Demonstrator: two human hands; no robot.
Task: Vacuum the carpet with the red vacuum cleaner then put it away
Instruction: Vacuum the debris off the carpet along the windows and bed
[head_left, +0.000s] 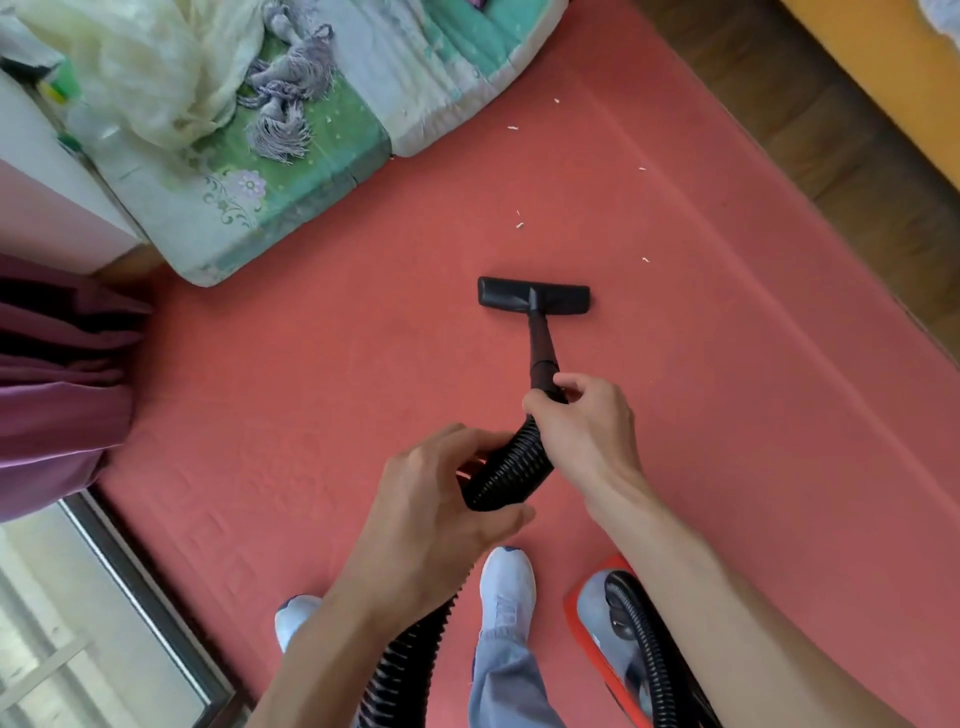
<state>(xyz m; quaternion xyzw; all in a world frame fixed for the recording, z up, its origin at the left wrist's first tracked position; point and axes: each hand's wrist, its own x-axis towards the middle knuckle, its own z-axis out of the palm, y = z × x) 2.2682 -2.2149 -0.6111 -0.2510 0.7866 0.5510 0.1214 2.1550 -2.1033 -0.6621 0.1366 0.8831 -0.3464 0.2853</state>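
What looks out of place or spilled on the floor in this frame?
Small white scraps lie scattered on the carpet, beyond the nozzle. They stand out as litter not yet vacuumed. The left hand and right hand grip the hose. Nothing else looks askew or damaged.

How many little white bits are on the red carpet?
6 white bits: two by the mattress, two close together beyond the nozzle, two further right. More may be hidden.

Floral mattress (291, 171) w/ cream cloth (171, 67), purple curtain (57, 384).
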